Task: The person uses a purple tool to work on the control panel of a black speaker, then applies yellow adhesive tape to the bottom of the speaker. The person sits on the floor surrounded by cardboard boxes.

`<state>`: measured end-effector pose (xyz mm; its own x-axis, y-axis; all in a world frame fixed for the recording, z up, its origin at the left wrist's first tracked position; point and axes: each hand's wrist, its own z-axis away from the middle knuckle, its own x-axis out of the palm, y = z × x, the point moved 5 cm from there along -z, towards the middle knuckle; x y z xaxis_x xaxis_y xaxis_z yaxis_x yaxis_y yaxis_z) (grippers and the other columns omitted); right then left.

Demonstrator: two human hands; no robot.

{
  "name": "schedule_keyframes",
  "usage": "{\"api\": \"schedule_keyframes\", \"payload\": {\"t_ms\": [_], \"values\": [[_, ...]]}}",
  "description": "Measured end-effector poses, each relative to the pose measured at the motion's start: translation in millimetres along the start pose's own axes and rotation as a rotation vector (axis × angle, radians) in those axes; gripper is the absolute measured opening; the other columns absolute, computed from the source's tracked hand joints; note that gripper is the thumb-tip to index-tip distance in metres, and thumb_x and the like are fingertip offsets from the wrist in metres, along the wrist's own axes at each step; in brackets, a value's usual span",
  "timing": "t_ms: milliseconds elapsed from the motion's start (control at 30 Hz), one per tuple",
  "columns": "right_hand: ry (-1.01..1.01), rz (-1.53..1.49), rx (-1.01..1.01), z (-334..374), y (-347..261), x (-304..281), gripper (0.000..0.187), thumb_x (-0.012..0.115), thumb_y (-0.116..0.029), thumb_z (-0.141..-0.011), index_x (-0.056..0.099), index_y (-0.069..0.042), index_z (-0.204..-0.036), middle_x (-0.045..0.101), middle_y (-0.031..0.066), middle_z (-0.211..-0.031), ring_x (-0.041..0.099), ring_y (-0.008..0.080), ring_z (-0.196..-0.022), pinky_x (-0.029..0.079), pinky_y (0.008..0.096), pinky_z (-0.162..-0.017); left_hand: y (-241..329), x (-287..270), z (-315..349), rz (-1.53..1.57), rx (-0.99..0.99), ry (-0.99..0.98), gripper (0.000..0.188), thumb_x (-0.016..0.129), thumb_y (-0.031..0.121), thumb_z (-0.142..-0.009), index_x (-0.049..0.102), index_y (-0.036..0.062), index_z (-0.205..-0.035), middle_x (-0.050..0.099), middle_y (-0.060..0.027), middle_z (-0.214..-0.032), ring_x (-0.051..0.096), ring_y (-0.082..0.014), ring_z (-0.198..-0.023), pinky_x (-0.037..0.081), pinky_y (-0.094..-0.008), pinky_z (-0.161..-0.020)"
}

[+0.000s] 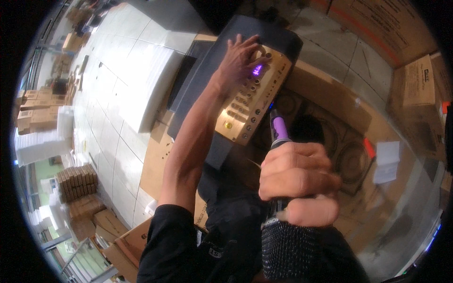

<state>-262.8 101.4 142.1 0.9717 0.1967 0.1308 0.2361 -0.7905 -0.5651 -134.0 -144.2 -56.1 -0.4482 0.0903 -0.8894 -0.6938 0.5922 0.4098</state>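
My left hand (239,59) lies over the far end of a gold control panel (236,120) set into a dark speaker box (264,32). Its fingers are spread, and the thumb reaches across to the knobs near a lit purple display (257,70). Rows of knobs run down the panel toward me, with a round yellow-lit spot at the near end. Close to me, my right hand (299,172) is wrapped round a wireless microphone (289,247). The black mesh head faces me, while the purple-banded handle end points away toward the panel.
Right of the panel, round speaker cones (351,162) show dimly beside a white paper (388,162) and a red object (369,147). White foam (151,89) stands to the left. Cardboard boxes (420,82) line the right, and stacked cartons (78,184) fill the left side.
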Motion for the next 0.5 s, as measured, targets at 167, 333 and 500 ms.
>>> {"api": "schedule_keyframes", "payload": {"t_ms": [167,333,500], "values": [[-0.030,-0.009,-0.002,-0.6,0.2,1.2,0.026,0.069,-0.012,-0.088,0.046,-0.014,-0.099,0.063,0.0051,-0.071,0.061,0.0154,-0.050,0.054,0.0282,-0.044,0.4,1.1,0.2,-0.051,0.015,-0.021,0.048,0.066,0.057,-0.092,0.071,0.0203,-0.121,0.039,-0.0183,-0.160,0.020,-0.0575,-0.148,0.012,-0.0736,-0.118],[-0.071,-0.011,-0.016,-3.5,2.1,2.5,0.025,0.068,-0.013,-0.089,0.046,-0.014,-0.099,0.064,0.0060,-0.072,0.061,0.0162,-0.050,0.055,0.0287,-0.045,-4.2,-8.2,0.4,0.077,-0.088,0.032,0.053,0.066,0.054,-0.093,0.068,0.0132,-0.127,0.041,-0.0189,-0.159,0.025,-0.0508,-0.150,0.014,-0.0670,-0.122],[-0.077,-0.023,-0.007,-3.7,1.3,6.7,0.024,0.067,-0.015,-0.091,0.045,-0.013,-0.099,0.064,0.0071,-0.072,0.062,0.0162,-0.050,0.055,0.0294,-0.046,-12.5,-17.1,16.4,0.235,-0.174,0.154,0.053,0.066,0.048,-0.094,0.064,0.0111,-0.131,0.044,-0.0182,-0.158,0.035,-0.0399,-0.149,0.023,-0.0510,-0.125]]}}
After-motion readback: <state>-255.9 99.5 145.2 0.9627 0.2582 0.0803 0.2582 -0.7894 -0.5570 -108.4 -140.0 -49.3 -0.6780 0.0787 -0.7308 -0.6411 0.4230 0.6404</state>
